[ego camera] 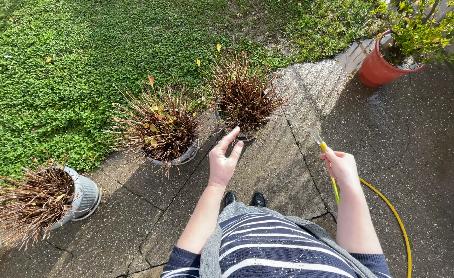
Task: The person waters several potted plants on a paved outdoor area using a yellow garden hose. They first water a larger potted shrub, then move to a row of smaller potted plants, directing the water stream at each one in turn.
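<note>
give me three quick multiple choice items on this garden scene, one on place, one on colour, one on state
1. Where does the terracotta pot stand?
A. on the grass
B. on the concrete, upper right
C. between the shoes

2. What colour is the hose?
A. yellow
B. blue
C. black

3. How is the left hand?
A. shut on a pot
B. open, holding nothing
C. gripping the hose

Answers: 1 B, it sits on the paving at upper right. 2 A, it trails yellow from the right hand. 3 B, its fingers are spread before the dry grass plant.

cracked concrete paving [268, 170] | grey pots [85, 195] | terracotta pot [373, 69] | yellow hose [397, 216]
</note>
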